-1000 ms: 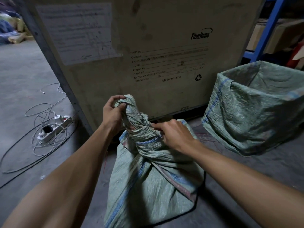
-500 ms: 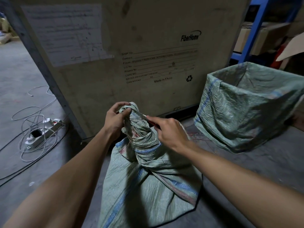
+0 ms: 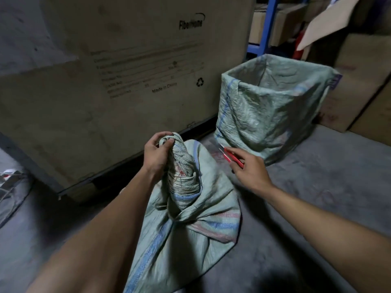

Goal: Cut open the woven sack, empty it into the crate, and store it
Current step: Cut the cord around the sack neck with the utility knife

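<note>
Woven sack [image 3: 186,225]: our left hand [image 3: 156,154] grips its twisted neck; right hand [image 3: 250,171] holds red cutter [image 3: 231,157], clear of sack.

Dim light. Grey concrete floor [image 3: 317,208]. Large printed wooden shipping box [image 3: 127,81] behind; blue shelf frame [image 3: 267,24] and cardboard boxes [image 3: 359,85] at right.
</note>
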